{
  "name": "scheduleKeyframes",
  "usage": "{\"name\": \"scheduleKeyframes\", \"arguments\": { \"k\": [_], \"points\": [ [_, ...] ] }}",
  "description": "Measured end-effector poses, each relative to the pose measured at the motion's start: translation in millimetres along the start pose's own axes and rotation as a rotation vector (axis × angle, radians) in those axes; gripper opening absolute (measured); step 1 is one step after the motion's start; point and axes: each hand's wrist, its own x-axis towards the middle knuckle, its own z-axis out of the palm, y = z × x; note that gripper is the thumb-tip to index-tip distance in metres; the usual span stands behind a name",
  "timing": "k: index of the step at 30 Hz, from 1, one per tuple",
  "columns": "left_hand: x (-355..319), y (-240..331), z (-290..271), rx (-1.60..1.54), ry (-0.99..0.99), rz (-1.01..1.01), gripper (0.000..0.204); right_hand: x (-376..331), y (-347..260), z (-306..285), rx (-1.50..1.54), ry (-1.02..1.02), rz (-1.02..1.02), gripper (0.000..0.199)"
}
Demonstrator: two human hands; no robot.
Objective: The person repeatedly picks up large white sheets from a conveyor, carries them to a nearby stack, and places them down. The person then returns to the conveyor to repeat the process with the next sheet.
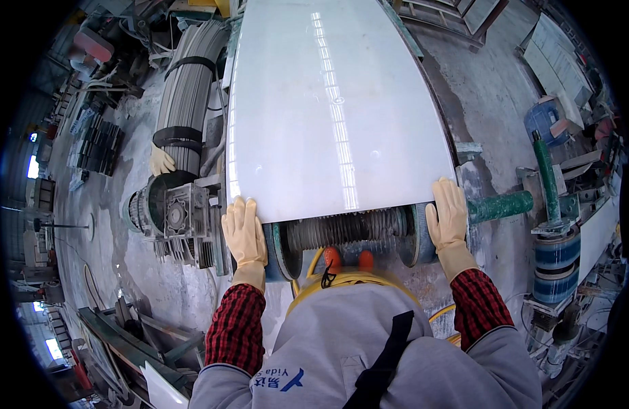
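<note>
At the far left of the workshop floor, stacks of dark tiles (96, 143) lie on the dusty concrete, and a long bundle of grey strips (185, 95) bound with black bands runs up beside the machine. Just below that bundle a spare yellow glove (162, 161) sits against it, with a grey motor and gearbox (175, 215) right underneath.

Next comes the person's left hand (244, 230), in a pale yellow rubber glove with a red-and-black checked sleeve behind it. Its fingers are flat and close together, laid on the near left corner of the white stone slab (335, 109), pressing rather than gripping; nothing is held in it.

The slab is large, glossy and pale, lying flat and reaching away from the person toward the top of the view, with ceiling lights mirrored down its middle. Its near edge rests over a ribbed roller (348, 228) between two blue-green end wheels. Below the roller, orange shoes (348, 259) and a yellow hose (328, 276) show at the person's grey apron.

The right hand (447, 215), gloved the same way, lies open and flat at the slab's near right corner, fingers pointing forward, empty. Beyond it a green handle bar (502, 204) sticks out to the right, near a blue-banded roller (556, 255).
</note>
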Motion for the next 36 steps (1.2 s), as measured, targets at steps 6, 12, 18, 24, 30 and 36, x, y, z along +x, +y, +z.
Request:
{"name": "scheduleKeyframes", "arguments": {
  "k": [6, 12, 18, 24, 30, 36],
  "points": [
    [-3, 1, -2, 0.003, -0.013, -0.005, 0.042, -2, -2, 0, -0.015, 0.021, -0.010, 0.057],
    [-6, 1, -2, 0.004, 0.011, 0.006, 0.042, -3, -4, -2, -0.027, 0.061, -0.033, 0.055],
    [-8, 2, -3, 0.007, 0.013, 0.005, 0.042, -3, -7, -4, -0.012, 0.079, -0.048, 0.052],
    [-9, 5, -6, 0.003, 0.000, 0.000, 0.042, -3, -9, -6, -0.012, 0.092, -0.052, 0.051],
    [-10, 7, -9, -0.013, -0.009, -0.003, 0.043, -5, -10, -8, 0.002, 0.097, -0.056, 0.051],
    [-13, 6, -10, -0.028, -0.056, -0.031, 0.044, -8, -10, -8, 0.010, 0.085, -0.046, 0.051]
  ]
}}
